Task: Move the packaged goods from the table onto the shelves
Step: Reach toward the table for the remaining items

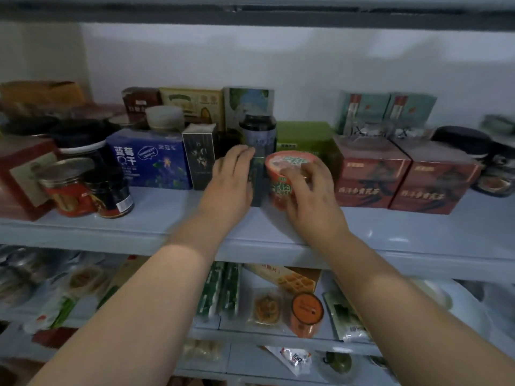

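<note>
On the upper shelf, front centre:

1. Orange-red round tub, green-printed lid, standing upright near the shelf's front edge. The right hand grips it from the near right side, fingers curled over rim and wall.
2. Slim dark box, upright, touching the tub's left side. The left hand rests against its left face with fingers straight, touching but not wrapped round it.
3. Dark bottle, directly behind the slim box.
4. Green carton, behind the tub.
5. Two red cartons side by side, just right of the tub.
6. Black box with gold motif and blue carton, left of the left hand.
7. Red-labelled jar, far left, beside a dark jar.

On the lower shelf: green packets and an orange-lidded tub, between the two forearms.
</note>
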